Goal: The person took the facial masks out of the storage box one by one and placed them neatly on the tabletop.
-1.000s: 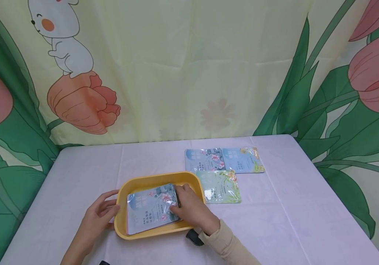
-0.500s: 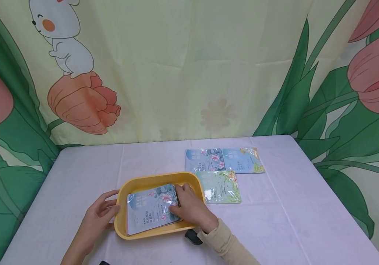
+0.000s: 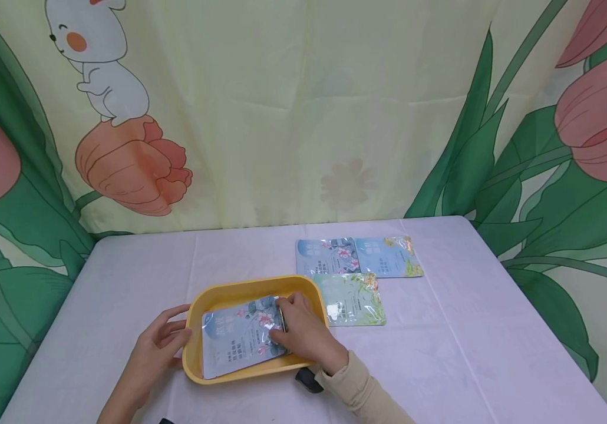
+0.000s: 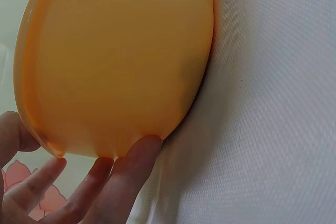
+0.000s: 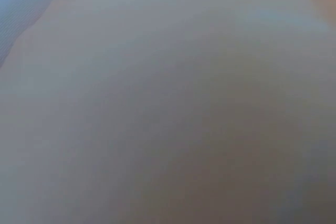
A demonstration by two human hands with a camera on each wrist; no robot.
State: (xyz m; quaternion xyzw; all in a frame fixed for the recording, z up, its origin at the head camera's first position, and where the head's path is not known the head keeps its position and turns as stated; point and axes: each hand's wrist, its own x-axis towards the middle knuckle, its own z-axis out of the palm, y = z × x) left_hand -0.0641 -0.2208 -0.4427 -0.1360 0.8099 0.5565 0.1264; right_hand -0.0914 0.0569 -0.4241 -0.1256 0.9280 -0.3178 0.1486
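Observation:
In the head view a yellow plastic tray (image 3: pixel 250 285) stands on the table with a stack of flat, shiny face mask packets (image 3: pixel 242 338) inside. Blue with pink blossoms is the top one; a thin pinkish edge shows beneath it. My right hand (image 3: pixel 309 333) reaches into the tray and pinches the stack's right edge, thumb on top, other fingertips hidden behind. At the tray's left end, my left hand (image 3: pixel 157 344) touches the outer wall. The left wrist view shows its fingertips (image 4: pixel 144 148) against the orange-looking tray wall (image 4: pixel 115 66). The right wrist view is blurred by something close.
Right of the tray lie a green packet (image 3: pixel 353 299), a blossom-printed packet (image 3: pixel 327 255) and a light blue packet (image 3: pixel 388 257). A black object (image 3: pixel 309 380) sits by the right cuff. The white tablecloth (image 3: pixel 431 353) meets a printed curtain (image 3: pixel 282 118) behind.
The packet stack has shifted very slightly left within the tray, still pinched by my right hand. My left hand stays at the tray's end.

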